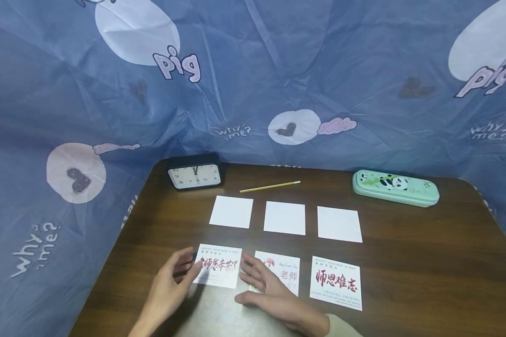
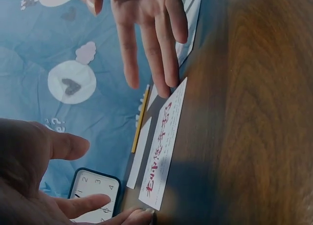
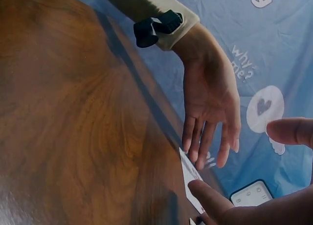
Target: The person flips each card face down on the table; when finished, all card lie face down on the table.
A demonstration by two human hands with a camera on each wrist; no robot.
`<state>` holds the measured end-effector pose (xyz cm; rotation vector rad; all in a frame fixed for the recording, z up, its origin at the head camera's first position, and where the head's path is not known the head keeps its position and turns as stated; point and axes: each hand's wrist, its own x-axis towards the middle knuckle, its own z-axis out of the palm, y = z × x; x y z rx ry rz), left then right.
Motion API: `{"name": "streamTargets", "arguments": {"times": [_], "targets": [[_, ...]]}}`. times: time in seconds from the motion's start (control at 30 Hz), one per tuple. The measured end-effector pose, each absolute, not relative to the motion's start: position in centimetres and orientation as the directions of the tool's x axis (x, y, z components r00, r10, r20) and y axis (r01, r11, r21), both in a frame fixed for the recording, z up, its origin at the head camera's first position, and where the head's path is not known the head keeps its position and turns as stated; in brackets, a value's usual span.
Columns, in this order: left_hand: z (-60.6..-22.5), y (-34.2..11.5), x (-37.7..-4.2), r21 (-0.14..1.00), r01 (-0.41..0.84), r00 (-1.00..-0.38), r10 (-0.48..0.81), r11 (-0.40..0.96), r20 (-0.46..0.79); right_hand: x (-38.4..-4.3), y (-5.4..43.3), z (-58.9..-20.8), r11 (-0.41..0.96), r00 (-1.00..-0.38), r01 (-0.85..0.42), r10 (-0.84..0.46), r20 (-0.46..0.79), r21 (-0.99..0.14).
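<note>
Three printed cards lie in the near row on the brown table. My left hand [image 1: 170,283] is at the left edge of the left card [image 1: 219,278], which bears red characters. On that card's right side is my right hand [image 1: 274,297], its palm turned inward and its fingers loosely extended. Part of the middle card [image 1: 288,267], with a pink flower, is hidden behind the right hand. Further right lies the third card [image 1: 336,285] with red writing. In the left wrist view, fingers of both hands reach toward opposite ends of the left card [image 2: 164,146]. Neither hand grips anything.
Behind the printed cards lie three blank white cards [image 1: 284,217] in a row. A yellow pencil [image 1: 270,186] lies beyond them, a black clock [image 1: 195,175] stands back left, and a green panda pencil case [image 1: 396,188] rests back right. A blue printed cloth [image 1: 244,84] hangs behind the table.
</note>
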<state>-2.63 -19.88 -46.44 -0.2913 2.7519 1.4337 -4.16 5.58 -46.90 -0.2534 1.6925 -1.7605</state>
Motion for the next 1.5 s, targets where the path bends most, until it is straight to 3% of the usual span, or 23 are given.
{"name": "streamTargets", "arguments": {"times": [0.27, 0.73, 1.2, 1.5], "targets": [[-46.4, -19.8, -2.4, 0.839, -0.173, -0.982, -0.156, 0.516, -0.106, -3.9, 5.2, -47.0, -0.092, -0.741, 0.478, -0.576, -0.345, -0.874], [-46.7, -19.0, -2.3, 0.859, -0.146, -0.985, -0.149, 0.491, -0.083, -4.2, 5.2, -47.8, -0.265, -0.796, 0.540, -0.469, -0.383, -0.799], [-45.4, -16.7, -1.1, 0.749, -0.152, -0.988, -0.092, 0.644, -0.122, -5.5, 3.6, -48.1, -0.204, -0.779, 0.520, -0.510, -0.364, -0.829], [-45.5, -16.2, -0.6, 0.819, -0.143, -0.989, -0.054, 0.556, -0.136, -6.0, 2.9, -48.6, -0.122, -0.765, 0.498, -0.529, -0.368, -0.859]]}}
